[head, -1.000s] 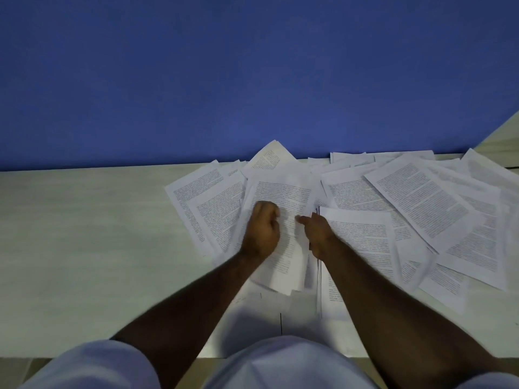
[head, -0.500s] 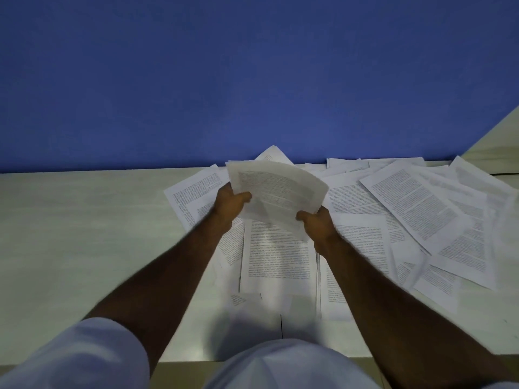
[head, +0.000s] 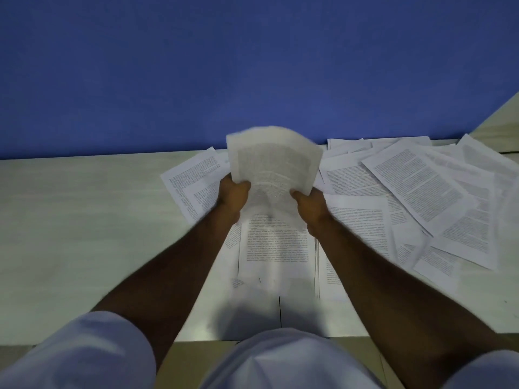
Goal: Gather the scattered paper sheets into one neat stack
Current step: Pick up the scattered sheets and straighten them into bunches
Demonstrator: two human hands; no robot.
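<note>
The left hand point(head: 234, 192) and right hand point(head: 309, 202) each grip a lower corner of a lifted sheet point(head: 273, 164), which has risen off the pile since a moment ago, so gathering has likely begun. Below and to the right, scattered sheets point(head: 421, 189) cover the surface point(head: 84, 220).

We see the left hand point(head: 233, 195) and right hand point(head: 309, 203) each keeping a grip on a lower corner of a blurred, raised sheet point(head: 273, 164) above printed pages point(head: 415, 186) scattered overlapping across the pale bench point(head: 84, 220) below a blue wall point(head: 252, 66).
</note>
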